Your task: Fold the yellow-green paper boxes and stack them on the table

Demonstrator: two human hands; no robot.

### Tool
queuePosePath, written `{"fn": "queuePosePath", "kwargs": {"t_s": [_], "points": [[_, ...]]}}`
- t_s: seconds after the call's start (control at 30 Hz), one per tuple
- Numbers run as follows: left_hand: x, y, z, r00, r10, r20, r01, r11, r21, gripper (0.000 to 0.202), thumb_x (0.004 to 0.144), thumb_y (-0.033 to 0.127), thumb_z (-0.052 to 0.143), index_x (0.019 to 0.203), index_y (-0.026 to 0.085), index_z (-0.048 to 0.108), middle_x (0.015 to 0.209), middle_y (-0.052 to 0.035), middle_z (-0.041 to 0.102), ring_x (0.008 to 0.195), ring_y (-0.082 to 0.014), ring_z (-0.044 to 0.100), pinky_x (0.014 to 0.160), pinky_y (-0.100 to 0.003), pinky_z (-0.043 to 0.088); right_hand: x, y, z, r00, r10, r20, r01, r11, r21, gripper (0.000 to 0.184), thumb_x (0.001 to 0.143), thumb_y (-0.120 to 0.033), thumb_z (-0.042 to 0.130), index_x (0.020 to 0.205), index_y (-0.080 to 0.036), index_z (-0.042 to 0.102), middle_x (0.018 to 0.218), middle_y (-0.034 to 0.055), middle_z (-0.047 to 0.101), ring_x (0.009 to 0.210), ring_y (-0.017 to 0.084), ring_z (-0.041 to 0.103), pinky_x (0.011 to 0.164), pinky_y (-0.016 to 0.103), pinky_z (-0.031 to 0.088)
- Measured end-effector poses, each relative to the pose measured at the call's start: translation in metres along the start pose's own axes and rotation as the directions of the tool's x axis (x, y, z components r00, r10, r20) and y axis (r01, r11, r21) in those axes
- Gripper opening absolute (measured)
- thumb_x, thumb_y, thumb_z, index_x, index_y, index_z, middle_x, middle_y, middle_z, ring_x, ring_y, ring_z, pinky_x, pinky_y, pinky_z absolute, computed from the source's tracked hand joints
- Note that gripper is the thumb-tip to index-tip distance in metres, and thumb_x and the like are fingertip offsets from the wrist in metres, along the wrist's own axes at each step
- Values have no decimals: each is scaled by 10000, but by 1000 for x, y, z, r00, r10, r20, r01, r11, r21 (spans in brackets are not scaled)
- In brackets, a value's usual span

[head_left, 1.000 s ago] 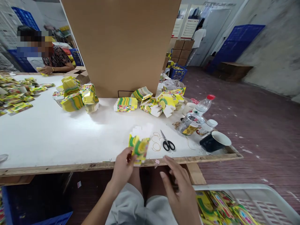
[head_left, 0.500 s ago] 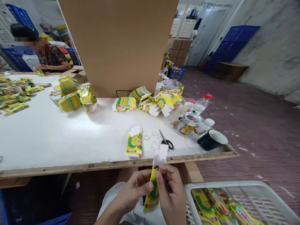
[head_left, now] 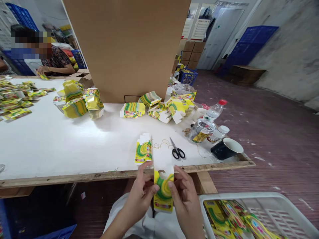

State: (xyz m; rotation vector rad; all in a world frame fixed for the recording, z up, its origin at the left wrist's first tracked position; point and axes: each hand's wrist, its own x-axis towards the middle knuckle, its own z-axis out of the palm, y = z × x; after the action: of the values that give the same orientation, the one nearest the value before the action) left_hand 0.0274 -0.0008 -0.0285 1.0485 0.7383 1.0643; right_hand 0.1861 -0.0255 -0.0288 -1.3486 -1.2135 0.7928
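Note:
Below the table's front edge I hold a flat yellow-and-green carton (head_left: pixel 163 187) upright with its white top flap up. My left hand (head_left: pixel 141 196) pinches its left side and my right hand (head_left: pixel 185 199) pinches its right side. Just beyond, on the white table (head_left: pixel 62 142), a small stack of the same folded cartons (head_left: pixel 143 151) lies near the edge. A white basket (head_left: pixel 251 212) at my lower right holds several more flat cartons.
Rubber bands (head_left: pixel 160 144), scissors (head_left: pixel 177 151), a clear jar (head_left: pixel 201 131), a water bottle (head_left: pixel 214 111) and a black cup (head_left: pixel 225 149) sit at the table's right end. Carton piles (head_left: pixel 79 99) lie before a big cardboard box (head_left: pixel 127 46). Another person (head_left: pixel 50 59) works far left.
The left hand set a stack of cartons on the table edge. Both hands then took one flat carton and turned it from edge-on to face me, its front now showing.

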Motion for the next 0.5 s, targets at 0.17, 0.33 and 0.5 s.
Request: {"fn": "queuePosePath", "kwargs": {"t_s": [0.17, 0.33, 0.5], "points": [[-1, 5, -10, 977, -112, 182, 128, 989, -78, 359, 791, 275, 760, 1106, 201, 606, 934, -55, 702, 856, -172, 663, 755, -241, 489, 5, -1, -15, 971, -10, 239, 13, 1000, -14, 196, 938, -372, 561, 1017, -226, 666, 876, 40, 698, 740, 177, 659, 638, 232, 531], [-4, 0, -13, 958, -167, 232, 200, 971, -130, 666, 772, 244, 778, 1357, 259, 460, 935, -48, 701, 881, -190, 669, 776, -278, 495, 7, -8, -15, 974, -76, 212, 91, 994, -62, 291, 958, -365, 525, 732, -212, 626, 677, 1, 600, 618, 149, 587, 564, 212, 481], [-2, -2, -14, 965, -146, 216, 153, 988, -14, 602, 801, 254, 742, 1355, 231, 508, 1047, -100, 721, 940, -225, 677, 813, -314, 512, 10, -8, -16, 980, -196, 23, 198, 973, -123, 233, 932, -392, 581, 1093, -258, 681, 1048, 74, 697, 930, 213, 666, 772, 279, 544]]}}
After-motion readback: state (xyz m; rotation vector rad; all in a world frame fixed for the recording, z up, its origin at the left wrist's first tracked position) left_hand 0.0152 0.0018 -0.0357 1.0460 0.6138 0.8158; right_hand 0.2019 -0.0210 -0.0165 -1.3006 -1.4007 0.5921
